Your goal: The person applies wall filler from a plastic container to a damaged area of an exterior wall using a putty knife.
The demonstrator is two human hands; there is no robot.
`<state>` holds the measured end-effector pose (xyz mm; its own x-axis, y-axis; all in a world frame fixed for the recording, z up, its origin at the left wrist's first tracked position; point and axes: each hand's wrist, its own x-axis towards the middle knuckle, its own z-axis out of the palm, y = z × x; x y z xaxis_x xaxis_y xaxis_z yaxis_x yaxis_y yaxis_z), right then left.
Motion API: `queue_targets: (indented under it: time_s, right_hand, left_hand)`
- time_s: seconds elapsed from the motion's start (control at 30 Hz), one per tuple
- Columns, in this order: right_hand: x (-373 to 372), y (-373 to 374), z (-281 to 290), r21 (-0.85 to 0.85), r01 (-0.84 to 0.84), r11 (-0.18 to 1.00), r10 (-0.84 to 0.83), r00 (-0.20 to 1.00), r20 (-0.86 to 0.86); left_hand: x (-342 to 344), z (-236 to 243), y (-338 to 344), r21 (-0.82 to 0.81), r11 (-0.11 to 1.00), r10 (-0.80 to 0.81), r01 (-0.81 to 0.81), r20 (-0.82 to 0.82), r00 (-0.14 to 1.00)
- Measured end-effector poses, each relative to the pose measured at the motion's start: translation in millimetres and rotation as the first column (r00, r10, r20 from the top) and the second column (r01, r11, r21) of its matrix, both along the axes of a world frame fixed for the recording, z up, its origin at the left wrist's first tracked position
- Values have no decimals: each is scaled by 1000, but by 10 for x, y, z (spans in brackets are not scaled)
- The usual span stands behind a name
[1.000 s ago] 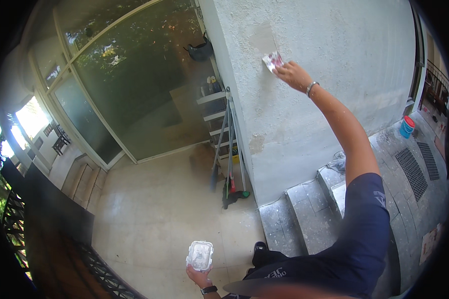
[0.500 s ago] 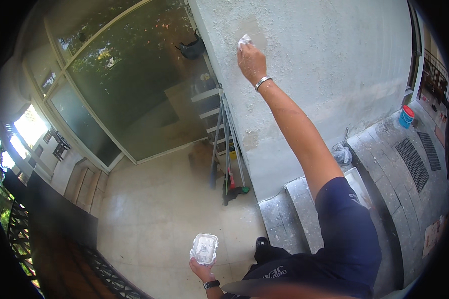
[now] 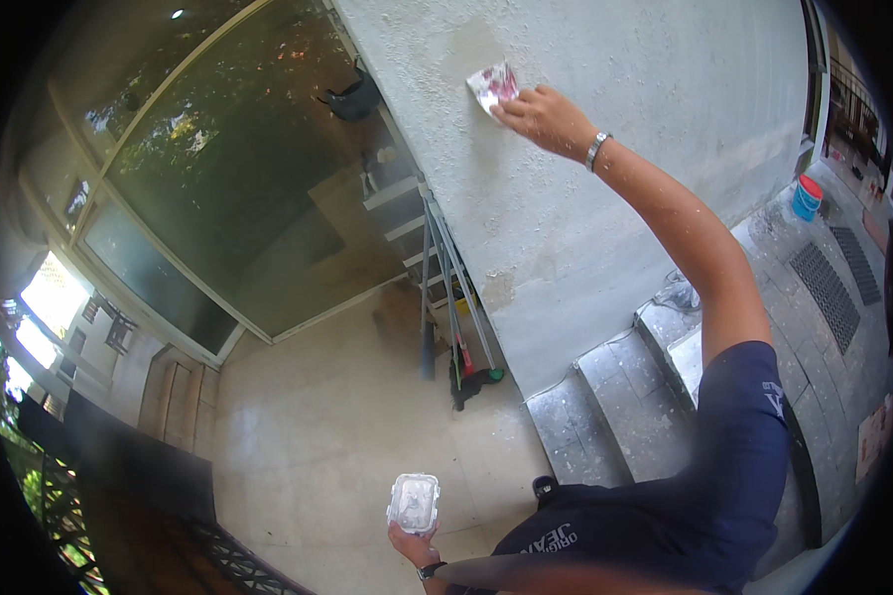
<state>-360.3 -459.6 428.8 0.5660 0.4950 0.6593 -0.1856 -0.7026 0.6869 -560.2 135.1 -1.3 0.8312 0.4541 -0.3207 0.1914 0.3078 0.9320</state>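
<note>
My right hand [image 3: 549, 121] is raised at arm's length, its fingers pinching a thin flat card [image 3: 493, 85] smeared white and reddish. The card is at the rough, pale wall [image 3: 655, 169], tilted; whether its edge touches the surface I cannot tell. Beside it is a smoother greyish patch [image 3: 471, 45]. Low in front of me, my left hand [image 3: 413, 544] supports a small rectangular plastic container [image 3: 393, 502] from its near side. White paste [image 3: 417, 501] lies inside.
Long-handled cleaning tools [image 3: 446, 268] lean at the wall's corner, near a glass partition [image 3: 228, 178]. Grey steps [image 3: 605, 397] run along the wall's foot at the right. A blue bucket with a red top [image 3: 807, 198] stands farther off. A dark bag [image 3: 352, 97] hangs by the glass.
My right hand has turned and shifted right and slightly down, and the card's broad face now shows. The container remains in my left hand. The whole view has shifted a little.
</note>
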Motion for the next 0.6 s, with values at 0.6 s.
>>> queue_targets:
  time_s: [0.6]
  right_hand:
    - [406,1278,68,561,-295,773,5,888,459]
  left_hand:
    - [1036,1067,-745,101,961,-275,259,202,940]
